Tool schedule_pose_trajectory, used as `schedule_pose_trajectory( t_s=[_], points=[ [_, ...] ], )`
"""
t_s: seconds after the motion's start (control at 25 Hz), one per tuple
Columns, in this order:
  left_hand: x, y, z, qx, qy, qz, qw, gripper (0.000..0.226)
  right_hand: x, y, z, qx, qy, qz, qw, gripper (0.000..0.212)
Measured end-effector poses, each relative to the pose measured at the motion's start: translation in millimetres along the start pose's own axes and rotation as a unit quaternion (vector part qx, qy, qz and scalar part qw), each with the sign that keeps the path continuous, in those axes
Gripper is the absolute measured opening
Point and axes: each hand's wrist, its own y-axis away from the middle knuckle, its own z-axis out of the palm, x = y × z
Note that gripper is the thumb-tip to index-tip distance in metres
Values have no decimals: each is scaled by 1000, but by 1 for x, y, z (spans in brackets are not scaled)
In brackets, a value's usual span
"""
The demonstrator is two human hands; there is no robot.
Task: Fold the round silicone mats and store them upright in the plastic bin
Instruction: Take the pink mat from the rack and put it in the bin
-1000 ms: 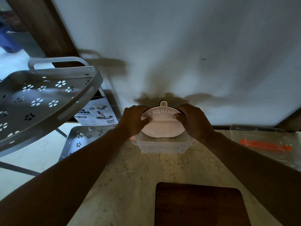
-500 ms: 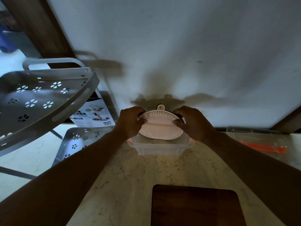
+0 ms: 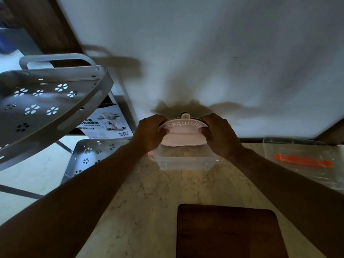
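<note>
A pale pink round silicone mat (image 3: 183, 135), lettered "Exquisite" and folded so its curved edge and small hanging tab point up, is held upright over the clear plastic bin (image 3: 184, 163) at the far edge of the counter. My left hand (image 3: 150, 134) grips the mat's left side and my right hand (image 3: 217, 135) grips its right side. The mat's lower edge hangs just inside the bin's rim. A darker edge shows right behind the pink mat; I cannot tell what it is.
A dark wooden cutting board (image 3: 229, 231) lies near me on the marble counter (image 3: 141, 211). A clear lid with an orange clip (image 3: 303, 162) rests at the right. A grey perforated rack (image 3: 46, 108) and a printed box (image 3: 107, 125) stand left. A white wall is right behind the bin.
Both hands keep their grip on the mat. The mat has tipped a little and looks flatter and lower over the bin; the camera view has shifted slightly.
</note>
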Motion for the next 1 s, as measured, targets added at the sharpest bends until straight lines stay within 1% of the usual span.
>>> schedule_pose_trajectory(
  t_s=[0.08, 0.24, 0.32, 0.56, 0.76, 1.0],
  points=[
    [0, -3, -1, -15, -11, -2, 1000, 19, -2, -3, -2, -3, 12, 10, 1000, 24],
    [-1, -5, -4, 7, 7, 2, 1000, 16, -4, -5, -10, 4, 17, -3, 1000, 23],
    [-2, -5, -4, 5, 5, 2, 1000, 17, -3, -5, -10, 5, 19, -3, 1000, 22],
    [-3, -13, -1, 10, -59, 52, 997, 16, 5, -13, -4, -16, 33, 12, 999, 19],
    [-3, -21, 2, 37, -95, 66, 993, 14, 8, -21, -3, 4, 67, -6, 998, 17],
    [-5, -22, 5, 61, -87, 65, 992, 14, 6, -27, -5, 15, 68, -1, 998, 20]
  ],
)
